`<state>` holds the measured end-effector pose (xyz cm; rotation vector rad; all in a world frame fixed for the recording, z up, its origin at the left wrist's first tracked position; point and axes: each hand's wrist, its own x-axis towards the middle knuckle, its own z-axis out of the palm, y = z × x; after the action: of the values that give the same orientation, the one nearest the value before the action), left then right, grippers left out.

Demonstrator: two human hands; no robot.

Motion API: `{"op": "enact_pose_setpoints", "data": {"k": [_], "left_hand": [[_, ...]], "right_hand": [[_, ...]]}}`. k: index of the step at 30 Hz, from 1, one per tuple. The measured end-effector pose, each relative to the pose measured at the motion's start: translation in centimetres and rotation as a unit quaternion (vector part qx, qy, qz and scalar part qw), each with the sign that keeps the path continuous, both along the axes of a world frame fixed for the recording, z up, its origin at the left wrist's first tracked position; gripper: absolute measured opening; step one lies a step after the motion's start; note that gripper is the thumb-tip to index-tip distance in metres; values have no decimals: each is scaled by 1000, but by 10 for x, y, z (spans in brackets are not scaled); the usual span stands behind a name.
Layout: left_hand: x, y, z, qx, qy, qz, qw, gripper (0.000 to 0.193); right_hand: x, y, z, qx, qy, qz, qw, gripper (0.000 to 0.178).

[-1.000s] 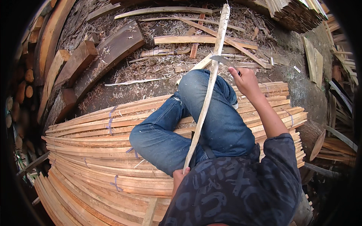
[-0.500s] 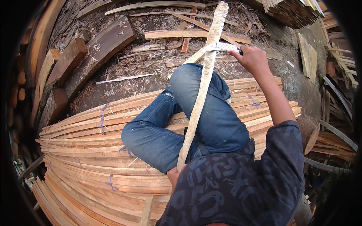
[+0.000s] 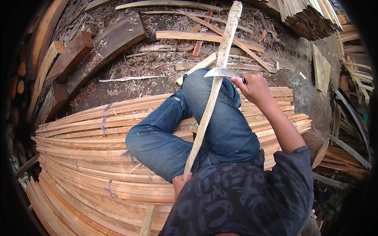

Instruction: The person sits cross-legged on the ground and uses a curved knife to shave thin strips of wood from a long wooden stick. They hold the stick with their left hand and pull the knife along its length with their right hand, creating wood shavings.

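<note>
We are gripping the slat (image 3: pixel 212 94) at its near end with our left hand (image 3: pixel 180 184), across our knee; our right hand (image 3: pixel 254 87) is clenching a blade (image 3: pixel 221 72) against it. Bundled slats (image 3: pixel 98 157) are lying beneath us, shavings (image 3: pixel 157 63) beyond.

Bundled stack of thin curved pale wooden slats (image 3: pixel 78 165); thick dark timber planks (image 3: pixel 106 43) upper left; wood shavings (image 3: pixel 153 65) on ground.

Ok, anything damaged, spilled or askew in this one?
Nothing alarming. The jeans are torn at the left knee. Shavings and offcuts litter the ground beyond the bundled slats, where the person sits. The right hand holds a curved blade across the long wooden strip, whose lower end the left hand grips.
</note>
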<state>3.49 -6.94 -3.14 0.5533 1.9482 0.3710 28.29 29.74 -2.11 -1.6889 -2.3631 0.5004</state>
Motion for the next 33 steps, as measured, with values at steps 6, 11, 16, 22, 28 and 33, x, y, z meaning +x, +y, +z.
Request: {"op": "enact_pose_setpoints", "data": {"k": [6,11,16,22,28,33], "left_hand": [[-4,-3,-4,12,-25,-4,1000,42],[-3,-1,-2,29,-8,-37,999,48],[-6,-6,-12,25,-24,-40,999,53],[-12,-8,-15,14,-24,-57,998,56],[-43,-8,-21,-22,-255,-13,967,61],[-43,0,0,-18,-225,-40,973,64]], "right_hand": [[8,20,1,80,-108,47,990,68],[22,85,-6,127,-137,-13,982,70],[27,109,-11,199,-156,-8,968,74],[35,125,14,109,-120,-124,979,80],[8,36,-2,-29,21,-80,996,53],[-15,-11,-20,-14,-8,-91,996,32]]}}
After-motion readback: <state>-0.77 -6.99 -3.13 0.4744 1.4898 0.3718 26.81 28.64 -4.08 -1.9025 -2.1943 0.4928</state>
